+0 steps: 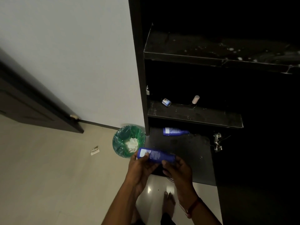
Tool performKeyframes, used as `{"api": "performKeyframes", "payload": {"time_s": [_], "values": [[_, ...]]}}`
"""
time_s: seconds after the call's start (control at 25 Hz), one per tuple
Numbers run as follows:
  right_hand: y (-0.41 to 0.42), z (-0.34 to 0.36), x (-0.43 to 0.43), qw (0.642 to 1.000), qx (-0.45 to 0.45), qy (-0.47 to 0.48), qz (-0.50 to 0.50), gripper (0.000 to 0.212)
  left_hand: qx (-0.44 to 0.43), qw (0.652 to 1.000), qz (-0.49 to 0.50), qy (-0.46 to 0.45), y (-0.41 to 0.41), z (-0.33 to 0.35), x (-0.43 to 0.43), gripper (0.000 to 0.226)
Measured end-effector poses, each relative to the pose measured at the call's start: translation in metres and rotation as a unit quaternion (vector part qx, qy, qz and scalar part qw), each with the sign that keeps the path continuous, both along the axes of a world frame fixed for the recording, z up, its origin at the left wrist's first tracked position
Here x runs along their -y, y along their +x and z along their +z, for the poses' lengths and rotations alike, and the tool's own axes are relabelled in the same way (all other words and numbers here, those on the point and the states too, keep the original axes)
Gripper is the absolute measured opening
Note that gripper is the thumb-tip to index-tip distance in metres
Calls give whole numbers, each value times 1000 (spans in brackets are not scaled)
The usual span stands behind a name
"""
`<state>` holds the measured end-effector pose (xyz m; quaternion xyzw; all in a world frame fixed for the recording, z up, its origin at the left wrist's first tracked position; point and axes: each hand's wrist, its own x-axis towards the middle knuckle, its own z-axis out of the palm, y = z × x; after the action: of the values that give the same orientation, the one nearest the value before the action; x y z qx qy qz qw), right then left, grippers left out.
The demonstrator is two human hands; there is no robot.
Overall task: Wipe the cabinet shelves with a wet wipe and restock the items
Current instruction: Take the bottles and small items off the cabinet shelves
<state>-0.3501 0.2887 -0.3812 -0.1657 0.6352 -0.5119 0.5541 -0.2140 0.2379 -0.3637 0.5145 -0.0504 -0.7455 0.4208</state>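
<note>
Both hands hold a blue bottle sideways in front of the dark cabinet. My left hand grips its white-labelled end and my right hand grips the other end. A second blue bottle lies on its side on the bottom shelf. The middle shelf carries a small tipped blue-and-white jar and a small pale pink bottle. The top shelf shows white specks and smears. No wet wipe shows in either hand.
A bin with a green liner holding crumpled white wipes stands on the floor beside the cabinet's left side. A small paper scrap lies on the beige tile floor. A dark door stands at left. My bare foot is below.
</note>
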Motion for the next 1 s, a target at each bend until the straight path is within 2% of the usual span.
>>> {"api": "performKeyframes", "payload": {"time_s": [0.08,0.16,0.2,0.28,0.36,0.44,0.56,0.72,0.84,0.92,1.0], "values": [[6,-9,-3,1000,24,2,8,24,-47,998,24,17,-3,-16,-12,31],[12,-19,-4,1000,-7,1,23,19,-61,997,42,34,-4,-32,-24,33],[14,-24,-3,999,-30,2,31,18,-45,997,35,44,-2,-39,-28,32],[18,-37,-2,995,-79,2,59,21,41,997,-19,68,5,-53,-34,31],[18,-50,1,983,-149,8,111,31,107,988,-36,104,14,-65,-37,35],[17,-63,5,966,-200,-1,163,40,130,982,-6,135,23,-73,-41,45],[14,-83,16,933,-278,-18,229,40,146,978,17,149,35,-87,-50,54],[16,-105,35,893,-334,-45,298,41,172,978,-2,120,43,-99,-53,58],[23,-110,41,868,-363,-67,332,45,231,970,-58,58,41,-96,-40,53],[27,-111,43,859,-368,-77,348,45,293,949,-120,-8,40,-94,-29,54],[29,-110,43,849,-378,-83,360,44,360,910,-189,-81,40,-93,-22,56]]}}
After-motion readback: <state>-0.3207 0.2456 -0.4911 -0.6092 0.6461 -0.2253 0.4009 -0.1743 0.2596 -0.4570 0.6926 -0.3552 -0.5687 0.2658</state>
